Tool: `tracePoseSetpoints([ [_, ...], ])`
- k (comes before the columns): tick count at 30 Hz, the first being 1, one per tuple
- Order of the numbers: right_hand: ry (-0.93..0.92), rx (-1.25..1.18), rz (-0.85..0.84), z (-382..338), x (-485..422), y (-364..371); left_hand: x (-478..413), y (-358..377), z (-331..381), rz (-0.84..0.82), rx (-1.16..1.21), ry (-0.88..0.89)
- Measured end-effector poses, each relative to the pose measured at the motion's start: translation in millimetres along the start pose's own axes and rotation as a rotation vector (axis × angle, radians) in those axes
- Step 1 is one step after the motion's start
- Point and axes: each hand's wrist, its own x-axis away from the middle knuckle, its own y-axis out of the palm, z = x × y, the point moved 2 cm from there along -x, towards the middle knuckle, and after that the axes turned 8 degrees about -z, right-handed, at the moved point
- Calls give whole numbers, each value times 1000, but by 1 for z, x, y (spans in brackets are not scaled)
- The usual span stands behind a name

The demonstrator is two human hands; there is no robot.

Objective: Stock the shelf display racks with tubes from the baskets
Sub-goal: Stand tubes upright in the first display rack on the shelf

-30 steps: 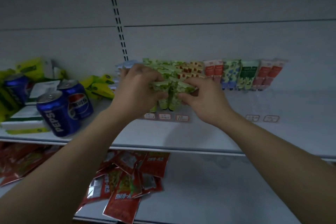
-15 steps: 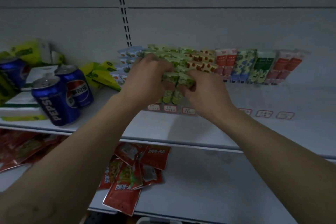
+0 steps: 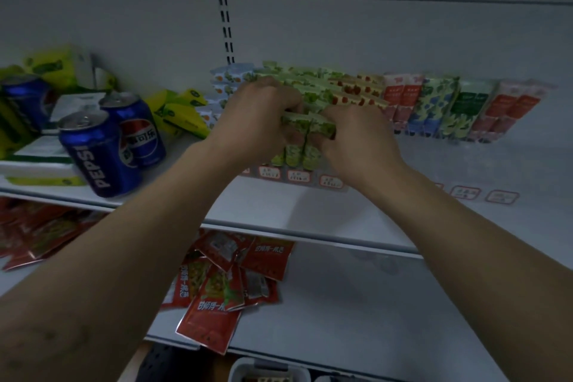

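Both hands meet at the front of the display rack [image 3: 328, 181] on the upper shelf. My left hand [image 3: 254, 121] and my right hand [image 3: 356, 139] together pinch a few green-patterned tubes [image 3: 310, 127], held upright over the rack's front slots. Behind them stand rows of more tubes: green ones [image 3: 310, 84], red-and-cream ones [image 3: 356, 93], then red, blue-green, dark green and pink tubes [image 3: 465, 105] further right. A white basket's rim [image 3: 266, 370] shows at the bottom edge; its contents are mostly hidden.
Two blue Pepsi cans [image 3: 102, 152] and yellow-green packs [image 3: 179, 115] crowd the shelf's left side. Red snack packets [image 3: 229, 282] lie piled on the lower shelf. Price labels [image 3: 483, 194] line the rack's front at the right.
Both hands stay clasped on the green tubes at the rack front, shifting only slightly. The view has tilted a little, so the shelf sits lower in the frame than one second ago.
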Motion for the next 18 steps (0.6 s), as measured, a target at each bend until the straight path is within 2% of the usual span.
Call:
tracePoseSetpoints([
  [7, -17, 53, -37, -4, -8, 0, 5, -2, 2, 10, -22, 106],
  [14, 4, -79, -16, 4, -2, 0, 7, 2, 7, 44, -66, 34],
  [18, 11, -153, -14, 5, 4, -1, 0, 4, 8, -8, -63, -6],
])
